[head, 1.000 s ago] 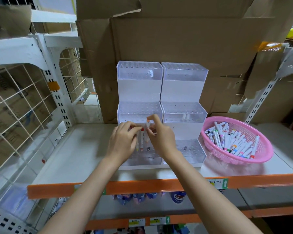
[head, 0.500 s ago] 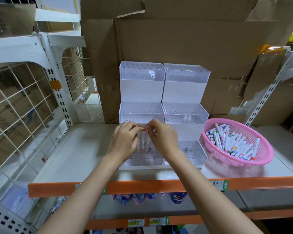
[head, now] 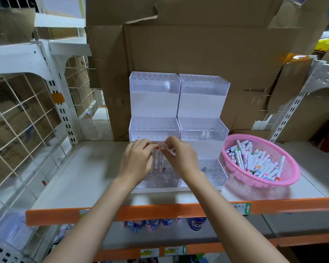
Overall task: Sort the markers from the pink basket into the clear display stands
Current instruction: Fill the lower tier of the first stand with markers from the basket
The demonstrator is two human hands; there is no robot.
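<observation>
Cardboard boxes back a grey store shelf (head: 68,177) with an orange front edge, and white wire mesh closes it off far to the left of both hands.

Going rightward, the left hand (head: 136,164) comes first, its fingers curled in toward the tops of a few upright markers (head: 158,160) that stand in the lowest tier of the left clear display stand (head: 154,103). It seems to pinch or steady them, though which marker it grips I cannot tell.

Touching or nearly touching it, the right hand (head: 179,157) is pinched on the same marker tops from the other side; its exact grip is hidden by the fingers. Behind and to the right of this hand is the second clear display stand (head: 203,103), with perhaps one or two items in its tiers.

Well to the right of the right hand sits the pink basket (head: 291,179), holding many loose markers.

The step in hand looks like seating markers into holes. Next, the right hand would need to let go, reach to the basket, and pick up more.
</observation>
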